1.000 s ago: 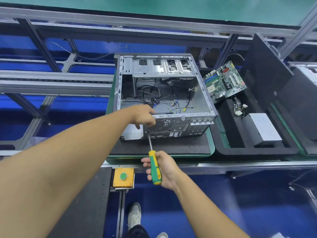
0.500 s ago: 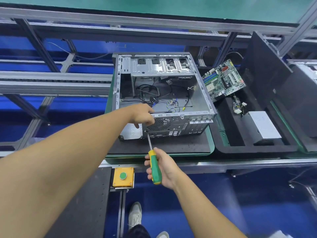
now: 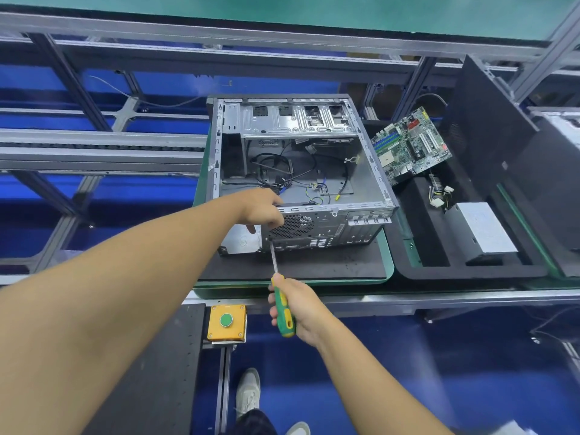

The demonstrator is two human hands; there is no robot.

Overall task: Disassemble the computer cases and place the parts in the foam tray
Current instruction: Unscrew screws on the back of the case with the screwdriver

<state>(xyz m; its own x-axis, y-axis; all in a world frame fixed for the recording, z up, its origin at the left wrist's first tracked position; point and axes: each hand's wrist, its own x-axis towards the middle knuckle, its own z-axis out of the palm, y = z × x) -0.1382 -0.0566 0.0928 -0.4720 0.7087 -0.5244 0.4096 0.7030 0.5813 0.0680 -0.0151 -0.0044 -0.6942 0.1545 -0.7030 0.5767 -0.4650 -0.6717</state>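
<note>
Our left hand [image 3: 263, 209] lies on the near top edge of the computer case [image 3: 329, 229], with the fingers curled over the rim and gripping it just beside the round fan grille [image 3: 293, 226]. Our right hand [image 3: 301, 306] is closed around the green and yellow handle of the screwdriver [image 3: 284, 312]. The metal shaft of the tool points up and away from us, and its tip touches the rear panel of the case at the lower left corner of the grille.

The case lies on its side with the open face up, on a black pad [image 3: 298, 266] that sits on a green pallet [image 3: 388, 262]. Inside the case we see only loose cables [image 3: 282, 171] and the empty drive cage [image 3: 298, 119].

The foam tray [image 3: 470, 273] stands just to the right of the pallet. In it the motherboard [image 3: 411, 146] leans tilted at the far end, and the grey power supply [image 3: 480, 230] lies nearer to us, with its wire bundle [image 3: 439, 194] between them. A black panel [image 3: 489, 127] stands tilted behind the tray.

Below the conveyor edge there is a yellow box with a green button [image 3: 226, 321].
</note>
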